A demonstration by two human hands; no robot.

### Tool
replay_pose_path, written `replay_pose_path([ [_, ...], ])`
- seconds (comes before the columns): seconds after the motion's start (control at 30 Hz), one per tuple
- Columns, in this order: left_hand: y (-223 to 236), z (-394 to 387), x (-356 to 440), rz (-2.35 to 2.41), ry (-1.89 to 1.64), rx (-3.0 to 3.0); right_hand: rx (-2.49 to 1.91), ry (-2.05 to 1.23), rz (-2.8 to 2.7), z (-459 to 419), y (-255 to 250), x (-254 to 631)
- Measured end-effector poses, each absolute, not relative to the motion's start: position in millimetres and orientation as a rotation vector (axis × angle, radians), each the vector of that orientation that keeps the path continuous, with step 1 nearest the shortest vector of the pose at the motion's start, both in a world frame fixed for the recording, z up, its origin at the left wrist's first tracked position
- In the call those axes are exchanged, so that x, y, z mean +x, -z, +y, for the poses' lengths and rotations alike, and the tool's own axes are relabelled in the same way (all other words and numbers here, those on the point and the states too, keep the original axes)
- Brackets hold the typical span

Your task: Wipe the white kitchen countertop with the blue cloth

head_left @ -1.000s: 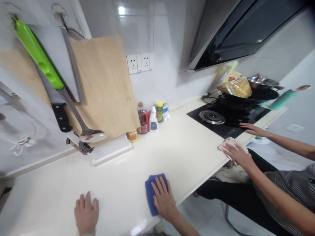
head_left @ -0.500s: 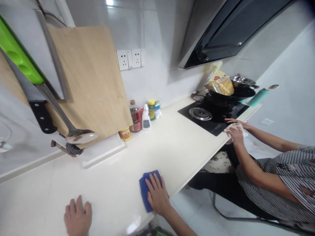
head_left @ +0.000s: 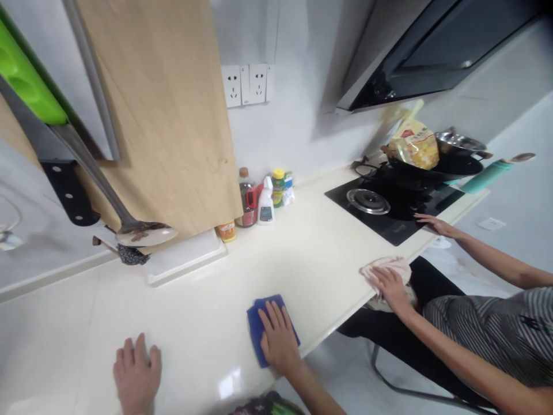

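A folded blue cloth point(head_left: 254, 328) lies on the white countertop point(head_left: 194, 334) near its front edge. Flat on top of it rests my right hand point(head_left: 279, 337), fingers stretched out and pressing down rather than wrapped around it. My left hand point(head_left: 137, 369) lies palm down on the bare counter farther left, fingers spread, holding nothing. To the right, another person's hand point(head_left: 391, 285) is on a pale pink cloth point(head_left: 400, 266) at the counter's edge. That person's other hand point(head_left: 436, 225) touches the edge of the black cooktop point(head_left: 397, 230).
A wooden board point(head_left: 168, 115), a green-handled ladle point(head_left: 108, 190) and a knife hang at left. Below stand a white spray bottle point(head_left: 266, 204) and other bottles along the wall. A black wok point(head_left: 458, 167) holding a yellow bag sits on the cooktop, under the range hood.
The other person's hand with the pink cloth has moved from the cooktop's corner leftward along the counter edge. The view has shifted slightly. My hands have hardly moved.
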State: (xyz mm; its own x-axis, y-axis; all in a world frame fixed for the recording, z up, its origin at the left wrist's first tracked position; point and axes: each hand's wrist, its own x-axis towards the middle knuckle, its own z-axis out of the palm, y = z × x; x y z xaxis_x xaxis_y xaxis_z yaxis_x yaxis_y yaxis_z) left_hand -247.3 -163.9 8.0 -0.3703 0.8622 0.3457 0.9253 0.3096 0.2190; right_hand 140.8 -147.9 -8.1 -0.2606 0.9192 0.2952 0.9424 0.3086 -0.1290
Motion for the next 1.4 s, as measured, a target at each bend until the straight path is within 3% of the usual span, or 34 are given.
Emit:
replay_pose_path([
  [0.87, -5, -165, -249, -2.504, 0.56, -1.659, -2.016, 0.025, -1.954, 153, 16, 135],
  [1.1, -8, -165, -246, -2.551, 0.495, -1.632, -2.033, -0.05, -1.847, 172, 16, 95],
  [1.4, -9, -166, -247, -2.581, 0.465, -1.593, -1.913, -0.047, -2.149, 160, 0, 100],
])
